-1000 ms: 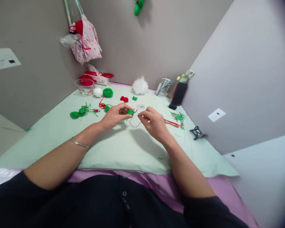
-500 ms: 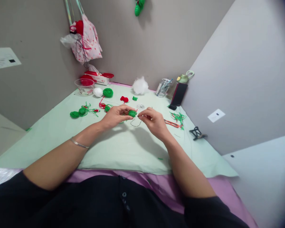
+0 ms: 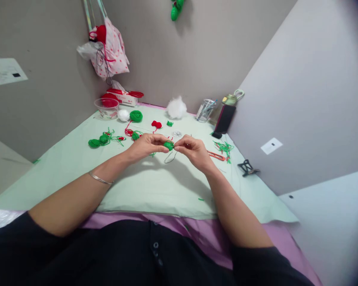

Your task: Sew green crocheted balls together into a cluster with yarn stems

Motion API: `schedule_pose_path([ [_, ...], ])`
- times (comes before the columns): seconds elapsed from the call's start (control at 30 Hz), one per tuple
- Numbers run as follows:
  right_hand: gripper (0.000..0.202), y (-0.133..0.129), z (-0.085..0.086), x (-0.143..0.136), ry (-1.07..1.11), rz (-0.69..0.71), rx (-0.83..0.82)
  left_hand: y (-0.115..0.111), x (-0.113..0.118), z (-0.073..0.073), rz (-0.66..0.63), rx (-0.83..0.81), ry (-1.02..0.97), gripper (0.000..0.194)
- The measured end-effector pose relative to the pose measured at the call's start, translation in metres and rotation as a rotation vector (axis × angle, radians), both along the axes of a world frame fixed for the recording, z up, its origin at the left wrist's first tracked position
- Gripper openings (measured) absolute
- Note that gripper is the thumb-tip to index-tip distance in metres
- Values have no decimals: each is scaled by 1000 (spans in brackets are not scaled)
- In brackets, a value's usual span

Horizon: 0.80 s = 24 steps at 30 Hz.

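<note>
Between the thumb and fingers of my left hand (image 3: 146, 147) is a small green crocheted ball (image 3: 168, 145), held above the table. My right hand (image 3: 194, 151) is pinched against the ball's right side. Whatever its fingertips grip is too small to make out. A thin dark thread (image 3: 169, 158) hangs in a loop beneath the fingertips. Behind my left hand lies another green yarn piece (image 3: 135, 135) with red strands. Further left rest green crocheted pieces (image 3: 104, 139) with loose yarn ends.
At the back stand a plastic tub (image 3: 106, 109), a green yarn ball (image 3: 136, 116), white stuffing (image 3: 176, 107), a cup of tools (image 3: 205, 110) and a propped phone (image 3: 225, 119). Right of my hand lie an orange cutter (image 3: 216, 155), green yarn scraps (image 3: 224, 147) and a black hair clip (image 3: 248, 167).
My right hand's fingertips have come up to the green ball, closing the small gap. The ball has turned and shifted slightly right and down. The thread loop has narrowed.
</note>
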State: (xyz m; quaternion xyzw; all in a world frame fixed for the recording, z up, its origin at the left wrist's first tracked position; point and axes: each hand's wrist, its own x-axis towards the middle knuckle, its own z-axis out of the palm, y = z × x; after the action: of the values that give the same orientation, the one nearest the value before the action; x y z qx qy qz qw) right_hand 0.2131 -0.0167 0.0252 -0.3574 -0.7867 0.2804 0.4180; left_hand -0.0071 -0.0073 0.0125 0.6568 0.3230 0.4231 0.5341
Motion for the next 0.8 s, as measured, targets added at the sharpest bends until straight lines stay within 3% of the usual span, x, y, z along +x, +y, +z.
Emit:
schedule_pose_path([
  [0.2,4,-8,-8,-12,-63,-182,99,0,5,-3,54,-5,-21,38],
  [0.3,5,-13,-12,-18,-167,-200,184,2,8,-9,80,10,-12,39],
  [0.47,10,-15,-16,-23,-441,-209,340,4,12,-21,176,184,115,33],
  [0.57,16,-15,-16,-23,-538,-236,360,2,13,-22,168,241,186,28],
  [0.63,17,-18,-14,-24,-446,-246,394,2,13,-21,167,242,207,26],
  [0.7,16,-21,-8,-25,-214,-205,391,2,13,-20,177,247,242,24],
  [0.8,15,-24,6,-20,186,-52,150,6,10,-22,201,235,300,25],
])
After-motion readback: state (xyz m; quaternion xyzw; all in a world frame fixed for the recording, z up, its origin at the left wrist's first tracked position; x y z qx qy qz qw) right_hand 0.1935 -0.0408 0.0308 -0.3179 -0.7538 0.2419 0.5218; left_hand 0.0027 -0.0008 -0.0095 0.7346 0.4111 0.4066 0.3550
